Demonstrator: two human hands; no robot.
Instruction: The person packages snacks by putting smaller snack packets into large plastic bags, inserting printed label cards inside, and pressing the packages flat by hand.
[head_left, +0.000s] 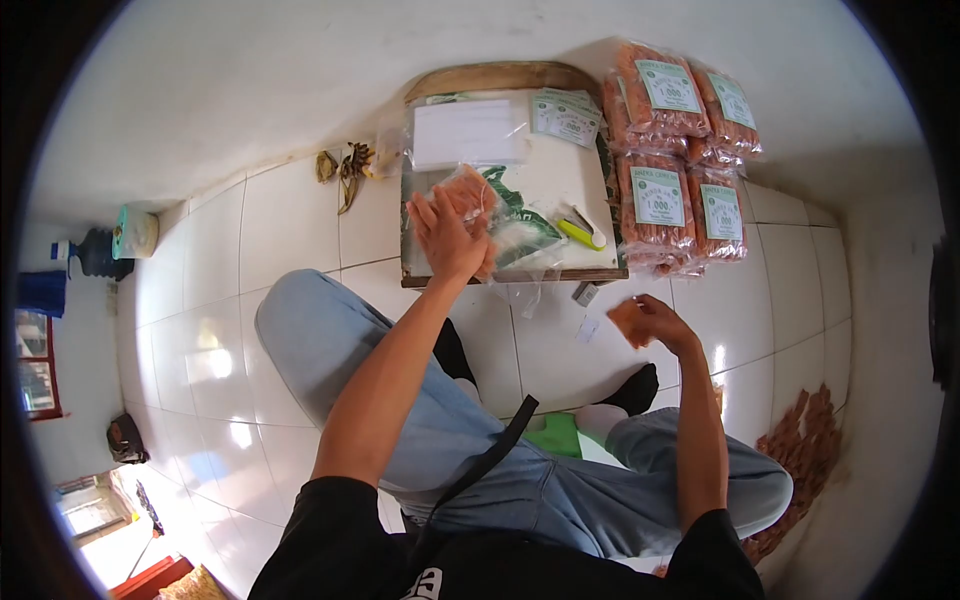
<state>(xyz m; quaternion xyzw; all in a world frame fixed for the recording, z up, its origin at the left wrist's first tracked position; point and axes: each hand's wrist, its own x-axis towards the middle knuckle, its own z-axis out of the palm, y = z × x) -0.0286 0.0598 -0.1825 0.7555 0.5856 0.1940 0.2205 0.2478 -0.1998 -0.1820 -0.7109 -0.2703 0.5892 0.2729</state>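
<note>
My left hand (446,238) is closed on a clear plastic bag (467,192) with orange-brown pieces in it, over the left part of a low table (590,274). To the right, above the floor tiles, my right hand (660,323) pinches a small orange-brown packet (628,322). Loose clear plastic (528,243) lies beside my left hand. On the tabletop are a green-handled tool (581,234), printed labels (566,117) and a stack of white sheets (463,134).
Filled, labelled bags (657,203) are stacked right of the table. Many orange-brown packets (800,455) lie on the floor at the lower right. Bananas (354,170) rest left of the table. A small grey object (585,293) sits near its front edge.
</note>
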